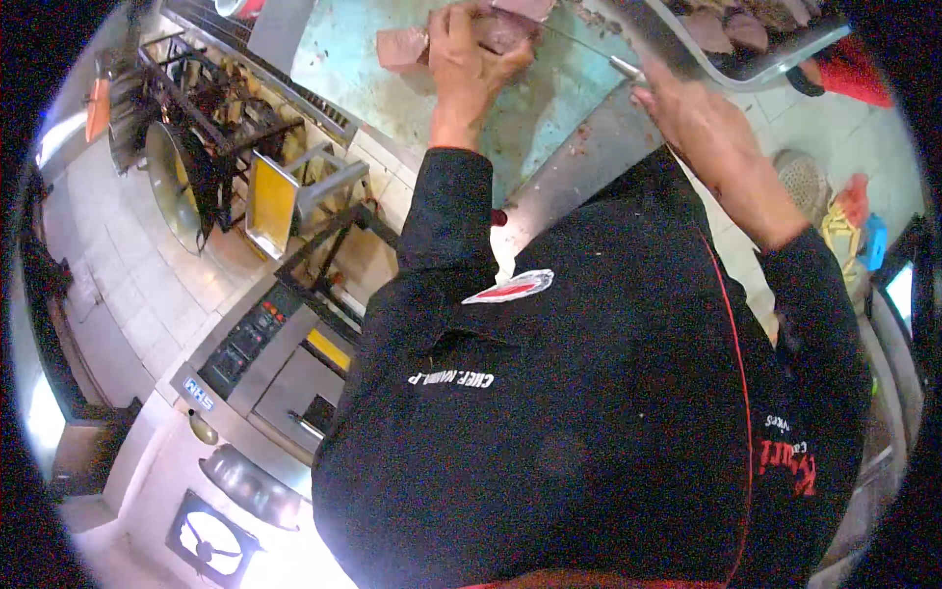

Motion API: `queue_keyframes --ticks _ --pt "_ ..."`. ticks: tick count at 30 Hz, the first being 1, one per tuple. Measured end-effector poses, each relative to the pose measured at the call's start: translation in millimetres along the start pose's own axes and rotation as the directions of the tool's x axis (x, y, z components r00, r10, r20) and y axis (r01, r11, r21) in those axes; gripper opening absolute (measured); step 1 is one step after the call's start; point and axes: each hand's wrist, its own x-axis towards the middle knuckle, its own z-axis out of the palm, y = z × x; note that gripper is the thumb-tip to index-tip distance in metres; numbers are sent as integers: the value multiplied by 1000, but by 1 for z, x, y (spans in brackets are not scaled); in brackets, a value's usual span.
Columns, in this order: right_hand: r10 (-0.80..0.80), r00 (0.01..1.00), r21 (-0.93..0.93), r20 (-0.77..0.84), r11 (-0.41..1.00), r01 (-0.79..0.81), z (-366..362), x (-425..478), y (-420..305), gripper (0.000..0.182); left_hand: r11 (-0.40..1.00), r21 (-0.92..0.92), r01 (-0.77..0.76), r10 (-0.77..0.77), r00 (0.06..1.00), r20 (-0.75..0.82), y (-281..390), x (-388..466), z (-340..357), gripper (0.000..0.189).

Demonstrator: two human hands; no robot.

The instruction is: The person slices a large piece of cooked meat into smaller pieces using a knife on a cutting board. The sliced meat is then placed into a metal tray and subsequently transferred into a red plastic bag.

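Note:
My left hand (475, 62) presses on a pinkish block of what looks like raw meat (508, 31), fingers spread over it. Beside that hand, on the left, sits another cut block (402, 50). A further piece (524, 7) shows at the top edge. All rest on a worn blue-green cutting board (360, 81). My right hand (692, 118), slightly blurred, is closed around the handle of a knife (625, 68). Its thin blade points left, with the far end close to the meat under my left fingers.
A metal tray (776, 72) of cut pieces stands at the upper right. The steel counter edge (581, 154) runs before my body, speckled with scraps. On the left are a dark metal burner stand (213, 125) and a large wok (173, 191). Something red (854, 73) shows beyond the tray.

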Motion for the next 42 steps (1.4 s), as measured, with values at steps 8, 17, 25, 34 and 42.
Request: queue_keyframes --ticks 8,17,25,34,42 --pt "-90 993 260 77 963 67 -14 53 -13 19 996 89 -15 12 999 34 6 6 0 61" --pt "-62 996 21 -61 998 64 21 16 7 25 1000 14 -12 10 997 75 13 7 -7 59" --pt "-269 933 95 -240 950 298 53 62 11 33 999 22 -26 24 997 71 9 11 -2 60" --pt "-214 935 121 -284 959 256 56 30 29 27 1000 4 -14 14 989 144 20 11 -11 62" --pt "-51 993 203 -105 977 72 58 16 22 32 998 36 42 -48 982 181 26 10 -19 61"
